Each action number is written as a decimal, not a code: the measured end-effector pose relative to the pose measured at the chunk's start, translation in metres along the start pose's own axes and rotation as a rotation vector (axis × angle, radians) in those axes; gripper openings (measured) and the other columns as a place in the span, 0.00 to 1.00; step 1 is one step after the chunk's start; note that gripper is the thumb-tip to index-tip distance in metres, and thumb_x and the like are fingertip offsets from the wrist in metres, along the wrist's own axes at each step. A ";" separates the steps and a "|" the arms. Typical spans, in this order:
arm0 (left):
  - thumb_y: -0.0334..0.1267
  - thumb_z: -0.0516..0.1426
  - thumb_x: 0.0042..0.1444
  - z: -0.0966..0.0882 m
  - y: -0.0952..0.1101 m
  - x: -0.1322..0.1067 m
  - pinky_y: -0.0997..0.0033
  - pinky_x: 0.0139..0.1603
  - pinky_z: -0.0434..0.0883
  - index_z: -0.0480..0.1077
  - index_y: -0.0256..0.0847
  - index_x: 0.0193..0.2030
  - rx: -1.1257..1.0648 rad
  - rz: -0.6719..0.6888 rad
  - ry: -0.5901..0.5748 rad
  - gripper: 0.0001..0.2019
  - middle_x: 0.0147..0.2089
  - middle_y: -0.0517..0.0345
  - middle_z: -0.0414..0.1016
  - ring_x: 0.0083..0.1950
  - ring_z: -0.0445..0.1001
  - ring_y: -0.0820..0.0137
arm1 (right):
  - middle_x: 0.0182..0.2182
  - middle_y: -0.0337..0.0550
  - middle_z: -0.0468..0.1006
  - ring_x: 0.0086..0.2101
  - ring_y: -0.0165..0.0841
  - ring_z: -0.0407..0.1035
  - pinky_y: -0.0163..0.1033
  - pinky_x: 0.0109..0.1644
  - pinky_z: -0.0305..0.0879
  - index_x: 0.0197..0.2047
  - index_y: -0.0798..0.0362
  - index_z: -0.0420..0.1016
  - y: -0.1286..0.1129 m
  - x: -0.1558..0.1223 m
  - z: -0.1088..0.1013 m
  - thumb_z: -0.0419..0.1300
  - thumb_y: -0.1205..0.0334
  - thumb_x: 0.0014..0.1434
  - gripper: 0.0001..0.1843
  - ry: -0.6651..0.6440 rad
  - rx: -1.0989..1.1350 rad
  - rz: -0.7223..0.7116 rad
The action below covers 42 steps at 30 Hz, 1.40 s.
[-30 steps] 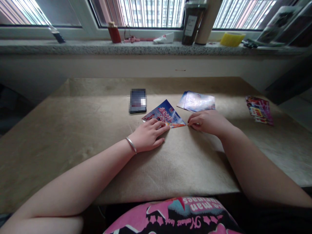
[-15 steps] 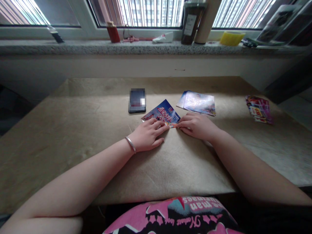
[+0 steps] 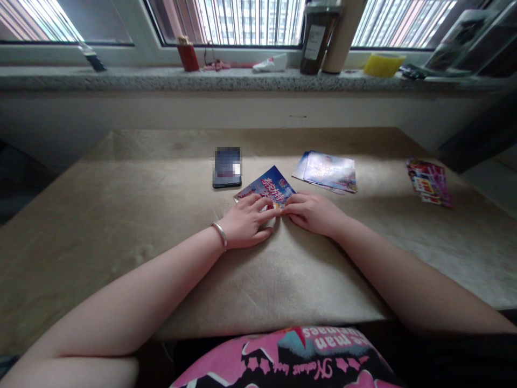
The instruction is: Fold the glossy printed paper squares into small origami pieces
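Observation:
A glossy blue printed leaflet (image 3: 271, 183) with red and white lettering lies flat on the table, its near edge folded over in a narrow strip. My left hand (image 3: 249, 220), with a silver bangle at the wrist, rests on the leaflet's near left side, fingers spread and the index stretched along the fold. Against the near right edge, my right hand (image 3: 310, 212) has its fingers closed together on the fold, its fingertips meeting my left index tip. Both hands cover much of the folded strip.
Beyond my left hand lies a dark phone-like object (image 3: 228, 167), its face pixelated. More glossy leaflets (image 3: 330, 171) are stacked behind my right hand. Pink and red printed cards (image 3: 430, 182) lie far right. The stone windowsill (image 3: 242, 81) holds a dark jar (image 3: 318, 40) and yellow tape (image 3: 384, 64).
My right hand has slid left along the folded edge until its fingertips meet my left index finger. My left hand and the leaflet have barely moved.

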<state>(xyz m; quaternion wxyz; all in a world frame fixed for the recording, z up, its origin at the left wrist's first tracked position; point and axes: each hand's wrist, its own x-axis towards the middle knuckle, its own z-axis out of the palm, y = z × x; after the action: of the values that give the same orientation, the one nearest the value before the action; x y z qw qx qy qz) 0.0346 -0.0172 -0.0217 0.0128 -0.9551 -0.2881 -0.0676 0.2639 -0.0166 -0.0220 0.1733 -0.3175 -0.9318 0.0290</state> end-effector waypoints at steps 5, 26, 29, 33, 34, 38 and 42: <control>0.46 0.50 0.59 0.000 0.002 0.004 0.55 0.59 0.60 0.65 0.44 0.57 -0.028 -0.030 0.025 0.20 0.55 0.50 0.64 0.54 0.60 0.58 | 0.36 0.46 0.77 0.37 0.34 0.69 0.37 0.39 0.63 0.41 0.51 0.78 0.001 0.001 0.002 0.53 0.66 0.61 0.13 0.026 -0.005 -0.015; 0.41 0.52 0.59 -0.007 -0.010 -0.005 0.57 0.56 0.65 0.68 0.41 0.52 -0.037 0.059 0.029 0.15 0.53 0.48 0.67 0.53 0.65 0.59 | 0.35 0.45 0.77 0.35 0.33 0.69 0.36 0.37 0.61 0.37 0.51 0.78 0.001 0.002 0.002 0.53 0.66 0.60 0.12 0.019 -0.062 -0.012; 0.40 0.52 0.59 -0.008 -0.012 -0.005 0.57 0.57 0.65 0.68 0.40 0.51 -0.061 0.068 0.024 0.14 0.52 0.48 0.68 0.53 0.65 0.60 | 0.36 0.44 0.77 0.36 0.33 0.69 0.36 0.38 0.61 0.37 0.51 0.78 0.001 0.001 0.002 0.53 0.66 0.60 0.11 0.016 -0.068 -0.010; 0.38 0.53 0.59 -0.009 -0.015 -0.006 0.57 0.57 0.65 0.69 0.41 0.49 -0.078 0.066 0.012 0.13 0.51 0.49 0.69 0.53 0.65 0.61 | 0.37 0.44 0.77 0.37 0.34 0.69 0.36 0.38 0.61 0.38 0.50 0.78 0.002 0.000 0.003 0.54 0.66 0.60 0.11 0.013 -0.077 -0.006; 0.38 0.53 0.59 -0.009 -0.016 -0.006 0.57 0.57 0.65 0.69 0.40 0.49 -0.080 0.069 0.011 0.12 0.51 0.49 0.69 0.54 0.65 0.61 | 0.37 0.44 0.77 0.37 0.34 0.69 0.36 0.37 0.61 0.38 0.50 0.78 0.002 0.000 0.003 0.54 0.66 0.60 0.11 0.013 -0.078 -0.003; 0.36 0.53 0.59 -0.011 -0.018 -0.007 0.58 0.57 0.65 0.70 0.40 0.48 -0.087 0.099 0.021 0.12 0.51 0.50 0.70 0.53 0.66 0.62 | 0.37 0.43 0.77 0.36 0.33 0.69 0.36 0.37 0.61 0.37 0.50 0.78 0.002 0.000 0.003 0.53 0.65 0.60 0.12 0.019 -0.078 -0.003; 0.34 0.53 0.58 -0.013 -0.019 -0.006 0.58 0.57 0.66 0.70 0.40 0.47 -0.082 0.127 0.037 0.11 0.50 0.51 0.71 0.52 0.67 0.63 | 0.37 0.43 0.78 0.36 0.33 0.69 0.36 0.37 0.61 0.37 0.50 0.78 0.002 -0.001 0.002 0.53 0.65 0.61 0.12 0.023 -0.068 -0.001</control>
<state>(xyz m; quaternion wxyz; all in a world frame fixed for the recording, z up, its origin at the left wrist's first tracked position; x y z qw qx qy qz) 0.0174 -0.0059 -0.0097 -0.0167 -0.9698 -0.2237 -0.0958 0.2646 -0.0155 -0.0247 0.1732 -0.3230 -0.9304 -0.0063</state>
